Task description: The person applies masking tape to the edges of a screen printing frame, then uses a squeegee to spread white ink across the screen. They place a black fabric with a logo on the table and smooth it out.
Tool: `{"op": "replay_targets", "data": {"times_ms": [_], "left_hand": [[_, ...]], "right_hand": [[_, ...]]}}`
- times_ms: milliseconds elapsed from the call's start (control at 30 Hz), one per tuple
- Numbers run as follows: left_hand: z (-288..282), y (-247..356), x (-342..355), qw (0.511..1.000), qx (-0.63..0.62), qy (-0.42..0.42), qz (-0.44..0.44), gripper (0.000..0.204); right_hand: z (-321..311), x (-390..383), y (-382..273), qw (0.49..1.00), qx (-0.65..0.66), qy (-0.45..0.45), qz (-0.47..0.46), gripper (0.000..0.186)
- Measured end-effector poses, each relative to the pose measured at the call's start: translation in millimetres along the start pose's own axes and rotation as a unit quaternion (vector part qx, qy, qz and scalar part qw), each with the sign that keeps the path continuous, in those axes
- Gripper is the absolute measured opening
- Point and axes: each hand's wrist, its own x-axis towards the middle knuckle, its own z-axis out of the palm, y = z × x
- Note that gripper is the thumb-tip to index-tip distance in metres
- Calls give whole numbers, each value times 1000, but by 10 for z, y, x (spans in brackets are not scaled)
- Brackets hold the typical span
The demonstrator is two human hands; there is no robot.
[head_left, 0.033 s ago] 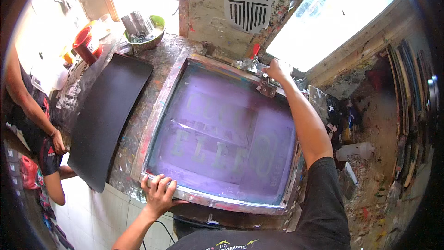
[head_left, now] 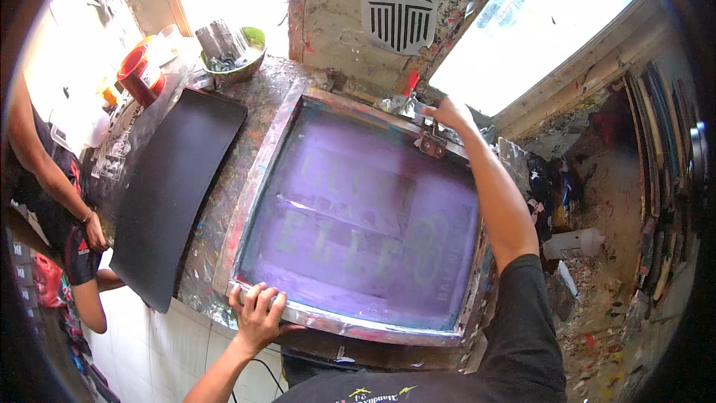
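Note:
A screen-printing frame point(head_left: 257, 164) with a translucent purple mesh point(head_left: 350, 172) and faint lettering lies on the paint-stained bench point(head_left: 261, 104). My left hand point(head_left: 257, 313) has its fingers curled over the near left edge of the frame. Up at the far edge, my right hand point(head_left: 447, 114) is closed beside a metal hinge clamp point(head_left: 432, 142), on a small part hidden by the fingers. A red-handled item point(head_left: 412, 82) stands just behind it. Left of the frame lies a curved black sheet point(head_left: 168, 186).
A co-worker's arm point(head_left: 52, 179) and hand point(head_left: 95, 231) are at the left edge. A green bowl point(head_left: 239, 67) and red container point(head_left: 142, 75) sit at the back left. Stacked boards point(head_left: 649, 179) lean at the right. A window point(head_left: 533, 37) and tiled floor point(head_left: 149, 343) show around the bench.

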Motion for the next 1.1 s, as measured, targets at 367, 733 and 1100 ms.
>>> {"op": "replay_targets", "data": {"times_ms": [367, 733, 1100], "left_hand": [[28, -14, -16, 1000, 12, -15, -6, 73], [48, -10, 53, 1000, 3, 0, 1, 74], [27, -6, 16, 1000, 9, -8, -11, 72]], "right_hand": [[-20, -261, -566, 990, -54, 123, 49, 21], [-114, -51, 501, 926, 295, -211, -101, 79], [-48, 66, 210, 981, 161, -110, 2, 70]]}}
